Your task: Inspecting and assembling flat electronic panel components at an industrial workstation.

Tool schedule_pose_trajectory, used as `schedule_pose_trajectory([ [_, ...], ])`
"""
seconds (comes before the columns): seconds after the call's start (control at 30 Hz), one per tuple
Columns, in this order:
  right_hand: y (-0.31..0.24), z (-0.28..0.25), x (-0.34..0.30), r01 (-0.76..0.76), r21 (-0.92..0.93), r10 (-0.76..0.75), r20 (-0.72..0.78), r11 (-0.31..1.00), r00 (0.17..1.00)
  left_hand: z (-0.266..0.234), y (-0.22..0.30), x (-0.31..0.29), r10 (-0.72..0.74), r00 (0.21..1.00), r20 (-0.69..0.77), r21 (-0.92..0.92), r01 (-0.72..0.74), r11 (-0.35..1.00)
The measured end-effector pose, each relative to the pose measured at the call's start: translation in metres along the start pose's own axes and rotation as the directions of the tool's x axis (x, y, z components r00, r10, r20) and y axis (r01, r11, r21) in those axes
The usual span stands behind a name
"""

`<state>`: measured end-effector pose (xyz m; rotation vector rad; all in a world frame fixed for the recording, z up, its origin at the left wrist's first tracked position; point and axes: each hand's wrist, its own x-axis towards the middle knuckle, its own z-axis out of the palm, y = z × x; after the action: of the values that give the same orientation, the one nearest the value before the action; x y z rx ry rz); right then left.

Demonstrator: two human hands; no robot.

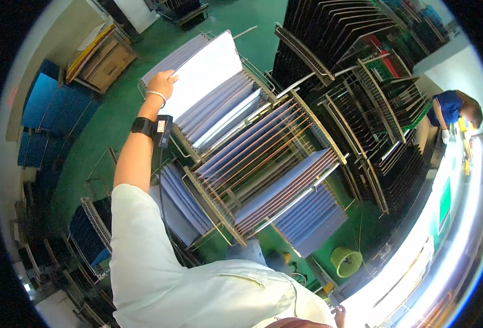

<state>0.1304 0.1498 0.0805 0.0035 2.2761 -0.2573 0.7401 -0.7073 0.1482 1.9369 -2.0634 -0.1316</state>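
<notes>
My left hand (162, 86) reaches out over a slotted metal rack, its fingers closed on the left edge of a flat white panel (211, 68). The panel leans at a tilt over a row of upright bluish-white sheets (219, 104). A bangle, a black wristband and a small black box sit along my left wrist and forearm. What seems to be a sliver of my right hand (340, 316) shows at the lower edge, beside the bright bench; its fingers are too hidden to read.
Nearer to me stands another slotted rack (230, 218) of sheets. Dark racks (329, 33) crowd the far right. A yellow-green basket (346, 262) is on the green floor. Along the right runs a brightly lit bench (405, 279), with a person (449, 112) bent over its far end.
</notes>
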Motion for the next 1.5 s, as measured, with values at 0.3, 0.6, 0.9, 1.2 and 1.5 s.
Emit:
schedule_pose_trajectory([
  [0.3,0.026,0.001,-0.008,-0.046,0.056,0.045,0.032,0.997,0.998,0.0,0.008,0.003,-0.032,0.999,0.035,0.038,0.031,0.999],
  [0.6,-0.024,0.01,-0.03,-0.012,-0.017,0.011,-0.015,1.0,1.0,0.01,0.01,0.003,0.011,0.999,0.045,0.176,-0.019,0.984],
  [0.9,0.014,0.029,-0.001,0.396,-0.098,-0.403,-0.076,0.913,0.912,0.091,0.028,-0.019,-0.035,0.992,0.119,0.19,0.012,0.982],
  [1.2,-0.019,0.054,-0.045,0.192,-0.066,-0.19,0.022,0.979,0.981,0.166,0.159,-0.167,0.454,0.862,0.224,0.038,-0.473,0.88],
  [1.5,0.008,0.078,-0.052,0.141,0.03,-0.142,0.029,0.99,0.989,0.237,0.179,-0.213,0.263,0.7,0.663,0.106,-0.436,0.894],
])
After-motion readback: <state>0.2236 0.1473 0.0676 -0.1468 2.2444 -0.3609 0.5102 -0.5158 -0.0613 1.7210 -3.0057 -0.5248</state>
